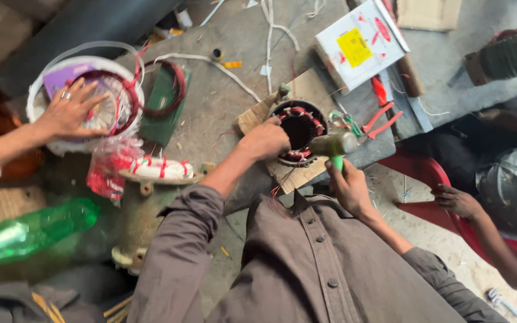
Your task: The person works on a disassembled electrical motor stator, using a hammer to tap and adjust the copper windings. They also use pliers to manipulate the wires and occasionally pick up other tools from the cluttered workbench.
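Far left: another person's hand [70, 110], a ring on one finger, lies spread on a round white tub [37, 90] that holds loops of dark red wire.
Beside it: a green plastic bottle [28, 232] lies low at the left edge, and a rusty motor housing with white windings tied in red [160, 169] stands near my left sleeve.
My left hand [264, 140]: closed loosely, knuckles up, resting on the rim of the round black motor stator with copper coils [299, 128].
Stator: sits on a scrap of brown cardboard [294, 173] on the grey workbench [222, 107].
My right hand [348, 185]: gripped tight around the green handle of a mallet [333, 146], whose head hangs just beside the stator's right edge.
Right of that: red-handled pliers [381, 119], a white box [360, 45].
Far right: another person's hand [456, 200] on a red plastic chair [426, 179].
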`<state>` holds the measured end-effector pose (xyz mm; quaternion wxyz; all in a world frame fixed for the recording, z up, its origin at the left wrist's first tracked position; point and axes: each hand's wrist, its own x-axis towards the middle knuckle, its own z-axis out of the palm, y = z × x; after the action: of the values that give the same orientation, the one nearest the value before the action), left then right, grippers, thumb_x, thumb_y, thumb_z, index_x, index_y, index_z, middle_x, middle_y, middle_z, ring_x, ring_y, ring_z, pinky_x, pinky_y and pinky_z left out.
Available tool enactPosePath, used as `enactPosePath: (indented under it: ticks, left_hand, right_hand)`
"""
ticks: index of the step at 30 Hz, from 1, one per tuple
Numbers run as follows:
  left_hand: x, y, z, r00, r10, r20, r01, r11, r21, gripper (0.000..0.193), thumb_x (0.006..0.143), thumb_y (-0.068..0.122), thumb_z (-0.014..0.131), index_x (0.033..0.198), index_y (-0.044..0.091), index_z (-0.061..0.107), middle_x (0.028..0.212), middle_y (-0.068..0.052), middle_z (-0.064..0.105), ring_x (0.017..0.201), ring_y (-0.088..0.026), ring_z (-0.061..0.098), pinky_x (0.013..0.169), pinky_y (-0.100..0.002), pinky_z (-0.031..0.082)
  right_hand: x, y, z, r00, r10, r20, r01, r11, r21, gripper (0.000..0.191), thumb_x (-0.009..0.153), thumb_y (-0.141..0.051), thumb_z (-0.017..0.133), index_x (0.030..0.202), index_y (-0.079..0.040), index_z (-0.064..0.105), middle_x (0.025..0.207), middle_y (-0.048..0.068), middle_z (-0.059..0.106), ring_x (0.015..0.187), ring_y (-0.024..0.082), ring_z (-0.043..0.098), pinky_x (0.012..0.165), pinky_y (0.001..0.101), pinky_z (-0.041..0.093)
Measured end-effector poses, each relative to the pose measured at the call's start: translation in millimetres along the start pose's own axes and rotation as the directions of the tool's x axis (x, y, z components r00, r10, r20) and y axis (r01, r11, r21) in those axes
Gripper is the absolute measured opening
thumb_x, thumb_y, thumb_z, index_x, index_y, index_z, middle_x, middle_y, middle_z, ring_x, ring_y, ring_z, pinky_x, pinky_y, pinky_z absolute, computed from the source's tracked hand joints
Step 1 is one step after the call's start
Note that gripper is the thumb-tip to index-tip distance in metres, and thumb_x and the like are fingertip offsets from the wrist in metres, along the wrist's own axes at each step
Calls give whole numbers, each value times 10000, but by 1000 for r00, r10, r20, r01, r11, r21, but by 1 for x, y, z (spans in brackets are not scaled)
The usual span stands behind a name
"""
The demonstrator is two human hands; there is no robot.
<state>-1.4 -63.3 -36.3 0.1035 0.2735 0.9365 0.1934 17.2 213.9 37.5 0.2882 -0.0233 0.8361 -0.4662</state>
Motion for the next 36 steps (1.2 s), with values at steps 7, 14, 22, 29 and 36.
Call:
enactPosePath:
  ticks: [7, 14, 22, 29, 36]
  left_hand:
    - [-5, 7, -16, 995, -103, -2, 102, 992, -79, 158, 782, 202, 778, 939, 193, 797, 951, -59, 765, 984, -233, 702, 1055, -420, 429]
    - [-95, 56, 0, 412, -636, -653, 134, 751, -647, 406, 837, 58, 797, 1232, 46, 702, 1221, -123, 722, 1145, -303, 675, 1034, -375, 498]
    - [-170, 92, 95, 210, -896, -390, 300, 439, -847, 345, 854, 91, 776, 1193, 47, 731, 1160, -117, 751, 1024, -235, 736, 904, -342, 573]
    - [-162, 106, 102, 262, -880, -396, 295, 464, -835, 320, 874, 112, 770, 1180, 29, 726, 1196, -144, 737, 1084, -282, 712, 933, -363, 555]
    - [-138, 110, 88, 331, -823, -461, 246, 547, -800, 313, 887, 140, 771, 1175, 30, 722, 1213, -144, 731, 1141, -309, 701, 998, -384, 539]
  right_hand:
    - [10, 0, 10, 979, -184, 87, 199, 956, -216, 336, 1041, -371, 590, 976, -42, 601, 662, 142, 641, 598, 275, 628, 552, 428, 483]
    - [21, -17, 35, 872, -400, 281, 488, 674, -555, 339, 943, -354, 644, 1120, -83, 541, 715, 207, 670, 625, 435, 653, 535, 543, 495]
    - [26, -25, 43, 888, -370, 273, 457, 643, -615, 343, 986, -397, 630, 1003, -67, 540, 679, 183, 652, 619, 403, 640, 551, 521, 472]
    - [39, -17, 56, 982, -57, 180, 100, 964, -245, 398, 1002, -491, 518, 910, -109, 585, 561, 7, 553, 507, 107, 539, 484, 304, 426]
    - [72, -7, 62, 954, 265, 140, -272, 962, 31, 421, 979, -474, 569, 819, -85, 556, 573, 13, 502, 440, 155, 446, 405, 354, 331]
